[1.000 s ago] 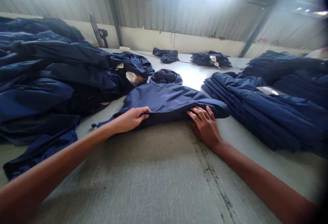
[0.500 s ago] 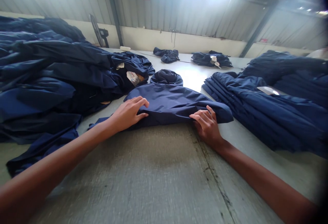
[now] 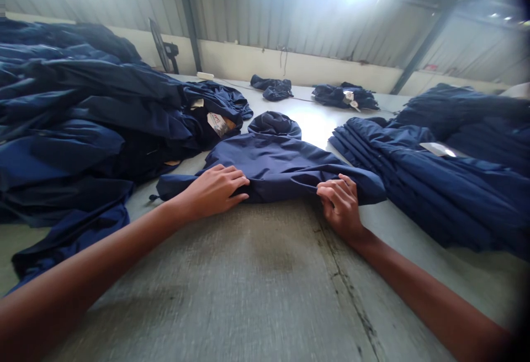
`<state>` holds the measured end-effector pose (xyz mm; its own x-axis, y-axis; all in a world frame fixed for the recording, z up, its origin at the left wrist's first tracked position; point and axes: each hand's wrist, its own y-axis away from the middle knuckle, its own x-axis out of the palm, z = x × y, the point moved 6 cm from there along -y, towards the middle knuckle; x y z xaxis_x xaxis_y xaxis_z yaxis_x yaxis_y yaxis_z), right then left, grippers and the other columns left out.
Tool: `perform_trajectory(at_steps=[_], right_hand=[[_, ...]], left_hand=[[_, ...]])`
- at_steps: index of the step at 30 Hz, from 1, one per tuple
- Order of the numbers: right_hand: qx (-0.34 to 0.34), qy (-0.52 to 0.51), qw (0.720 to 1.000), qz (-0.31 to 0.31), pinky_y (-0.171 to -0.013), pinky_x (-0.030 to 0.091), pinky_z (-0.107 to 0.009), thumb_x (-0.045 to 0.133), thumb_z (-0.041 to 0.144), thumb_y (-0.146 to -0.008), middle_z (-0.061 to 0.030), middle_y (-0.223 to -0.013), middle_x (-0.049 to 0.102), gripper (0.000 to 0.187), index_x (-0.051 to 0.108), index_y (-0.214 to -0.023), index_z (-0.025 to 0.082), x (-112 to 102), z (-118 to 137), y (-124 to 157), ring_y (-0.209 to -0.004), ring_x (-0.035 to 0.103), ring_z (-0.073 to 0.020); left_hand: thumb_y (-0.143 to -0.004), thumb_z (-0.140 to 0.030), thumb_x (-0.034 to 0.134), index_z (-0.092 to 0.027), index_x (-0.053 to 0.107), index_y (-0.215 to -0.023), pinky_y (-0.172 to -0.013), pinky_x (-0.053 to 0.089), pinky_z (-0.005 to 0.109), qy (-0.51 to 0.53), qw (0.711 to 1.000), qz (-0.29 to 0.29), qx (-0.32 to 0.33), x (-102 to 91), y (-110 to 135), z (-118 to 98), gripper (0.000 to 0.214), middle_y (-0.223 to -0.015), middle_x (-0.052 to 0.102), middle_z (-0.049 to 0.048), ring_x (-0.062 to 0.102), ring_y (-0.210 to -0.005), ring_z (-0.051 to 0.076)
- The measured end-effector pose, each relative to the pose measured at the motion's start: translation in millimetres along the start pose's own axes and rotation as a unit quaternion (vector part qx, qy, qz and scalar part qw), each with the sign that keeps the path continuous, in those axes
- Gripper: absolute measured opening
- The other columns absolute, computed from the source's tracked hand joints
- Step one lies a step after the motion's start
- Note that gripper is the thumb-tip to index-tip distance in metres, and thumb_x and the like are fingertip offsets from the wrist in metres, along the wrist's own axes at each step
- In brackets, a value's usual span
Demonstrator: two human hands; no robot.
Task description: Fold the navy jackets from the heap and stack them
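Observation:
A navy blue hooded jacket (image 3: 273, 155) lies folded on the table in front of me, its rounded hood (image 3: 274, 123) pointing away. My left hand (image 3: 213, 188) rests on the near left part of the jacket, thumb and fingers apart, palm down. At the near right edge, my right hand (image 3: 339, 205) pinches the jacket's cloth between thumb and fingers. A small dark cord end pokes out at the jacket's left side. What lies under the folded cloth is hidden.
A large loose heap of navy garments (image 3: 74, 113) rises at left, with paper tags (image 3: 217, 123). Folded navy garments (image 3: 414, 169) are stacked at right. Two smaller bundles (image 3: 275, 87) lie farther back, near a black fan (image 3: 163, 47). A dark crack runs along the grey table (image 3: 248, 285).
My left hand has moved slightly right and down over the jacket. The jacket's left part now shows as a folded-in end beside my wrist. My right hand keeps its pinch; the view has shifted slightly.

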<state>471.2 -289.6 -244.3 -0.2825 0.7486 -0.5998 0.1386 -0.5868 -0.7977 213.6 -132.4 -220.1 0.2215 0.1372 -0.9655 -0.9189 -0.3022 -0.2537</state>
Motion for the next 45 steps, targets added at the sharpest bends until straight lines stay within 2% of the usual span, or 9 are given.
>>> perform_trajectory(at_steps=[6, 13, 16, 19, 25, 30, 38, 42, 45], right_hand=[[0.016, 0.019, 0.999, -0.020, -0.109, 0.041, -0.047, 0.053, 0.011, -0.100, 0.0002, -0.089, 0.070, 0.019, 0.063, -0.103, 0.027, -2, -4, 0, -0.089, 0.065, -0.0196], [-0.012, 0.106, 0.993, -0.049, -0.104, 0.041, -0.048, 0.060, 0.013, -0.098, -0.0042, -0.104, 0.071, 0.018, 0.068, -0.099, 0.029, -12, 2, 4, -0.106, 0.063, -0.0254], [-0.063, 0.098, 0.993, 0.030, -0.092, 0.045, -0.041, 0.058, 0.012, -0.099, -0.0050, -0.103, 0.071, 0.020, 0.070, -0.102, 0.027, -1, 11, 4, -0.100, 0.063, -0.0236], [-0.070, 0.088, 0.987, 0.118, -0.096, 0.046, -0.043, 0.057, 0.021, -0.103, -0.0092, -0.117, 0.073, 0.024, 0.068, -0.125, 0.023, 13, 10, 3, -0.111, 0.063, -0.0266], [-0.052, 0.119, 0.980, 0.148, -0.115, 0.034, -0.056, 0.062, 0.040, -0.102, -0.0138, -0.145, 0.064, 0.044, 0.060, -0.142, 0.021, 22, -1, 3, -0.138, 0.051, -0.0354], [-0.021, 0.086, 0.993, 0.080, -0.111, 0.038, -0.050, 0.055, 0.020, -0.103, -0.0071, -0.111, 0.073, 0.019, 0.070, -0.114, 0.024, 9, -3, 0, -0.113, 0.061, -0.0271], [0.063, -0.001, 0.997, -0.035, -0.093, 0.044, -0.043, 0.050, 0.025, -0.106, -0.0041, -0.089, 0.070, 0.017, 0.068, -0.107, 0.025, -7, -11, -1, -0.089, 0.062, -0.0242], [0.128, -0.020, 0.990, -0.050, -0.090, 0.045, -0.040, 0.046, 0.028, -0.108, -0.0046, -0.093, 0.073, 0.021, 0.067, -0.108, 0.025, -8, -18, 0, -0.088, 0.064, -0.0239], [0.161, -0.016, 0.985, -0.050, -0.084, 0.046, -0.038, 0.042, 0.033, -0.110, -0.0044, -0.091, 0.073, 0.025, 0.065, -0.105, 0.025, -9, -21, 1, -0.085, 0.064, -0.0240]], left_hand=[[-0.094, -0.055, 0.070, -0.024, 0.070, -0.131, -0.110, 0.041, 0.047, -0.002, 0.999, 0.016, 0.041, 3.7, 3, -2, 0.049, -0.131, 0.072, 0.0122, 0.061, -0.127, 0.033], [-0.107, -0.038, 0.045, -0.027, 0.072, -0.123, -0.095, 0.053, 0.040, 0.073, 0.996, -0.033, -0.048, 0.6, 0, 8, 0.033, -0.118, 0.078, 0.0070, 0.074, -0.102, 0.026], [-0.107, -0.033, 0.041, -0.027, 0.069, -0.126, -0.092, 0.054, 0.038, 0.092, 0.990, -0.051, -0.099, -1.6, 0, 15, 0.034, -0.117, 0.078, 0.0056, 0.075, -0.102, 0.027], [-0.104, -0.030, 0.043, -0.026, 0.069, -0.125, -0.091, 0.055, 0.039, 0.096, 0.986, -0.058, -0.124, -2.1, 0, 20, 0.034, -0.115, 0.079, 0.0058, 0.075, -0.103, 0.028], [-0.102, -0.031, 0.046, -0.027, 0.070, -0.123, -0.092, 0.055, 0.038, 0.094, 0.983, -0.059, -0.149, 0.0, 0, 23, 0.032, -0.115, 0.079, 0.0053, 0.075, -0.102, 0.028], [-0.104, -0.035, 0.046, -0.026, 0.070, -0.119, -0.089, 0.054, 0.038, 0.142, 0.970, -0.086, -0.178, -2.5, 0, 29, 0.030, -0.110, 0.079, 0.0060, 0.075, -0.100, 0.029], [-0.108, -0.049, 0.040, -0.023, 0.065, -0.119, -0.096, 0.049, 0.037, 0.197, 0.964, -0.101, -0.149, -21.7, -4, 14, 0.037, -0.111, 0.075, 0.0056, 0.070, -0.103, 0.025], [-0.093, -0.061, 0.066, -0.024, 0.053, -0.138, -0.108, 0.043, 0.046, 0.116, 0.989, -0.050, -0.073, -20.8, -4, -2, 0.060, -0.130, 0.067, 0.0105, 0.061, -0.122, 0.033], [-0.088, -0.042, 0.076, -0.026, 0.045, -0.147, -0.108, 0.043, 0.048, 0.064, 0.997, -0.038, -0.031, -17.9, -2, -8, 0.068, -0.134, 0.062, 0.0113, 0.059, -0.124, 0.033]])
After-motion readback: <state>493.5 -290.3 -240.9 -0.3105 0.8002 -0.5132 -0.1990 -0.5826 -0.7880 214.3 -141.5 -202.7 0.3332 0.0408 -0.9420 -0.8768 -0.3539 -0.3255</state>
